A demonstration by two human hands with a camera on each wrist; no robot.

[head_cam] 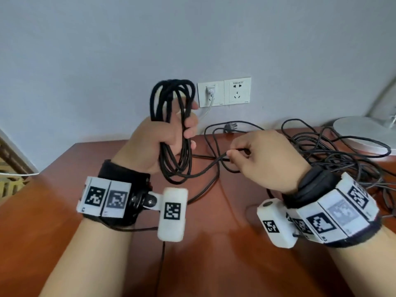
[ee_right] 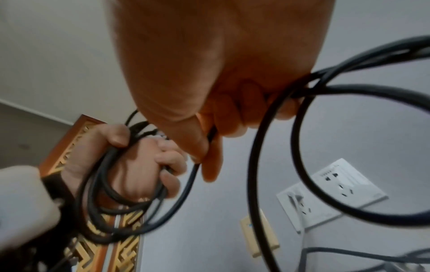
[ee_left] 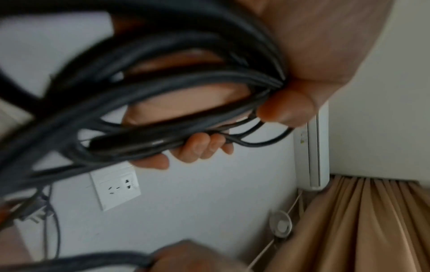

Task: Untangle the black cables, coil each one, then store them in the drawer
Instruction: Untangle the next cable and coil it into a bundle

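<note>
- The left hand is gripping a coiled black cable, fingers and thumb curled round the bunched loops; the coil is standing upright above the fist and hanging below it, held up over the table.
- The left wrist view is showing the same loops crossing the palm, with the fingertips wrapping over them.
- The right hand is pinching a single loose strand between thumb and forefinger, the remaining fingers curled in; this strand is running leftward to the bottom of the coil.
- In the right wrist view the strand is passing out under the thumb, and a further loop is hanging from the curled fingers.
- A tangled pile of black cables is lying on the table to the right, behind the right wrist.
- A grey round lamp base is sitting at the table's far right corner, touching the pile.
- Two white wall sockets are sitting on the wall behind the coil, the left one holding a white plug.
</note>
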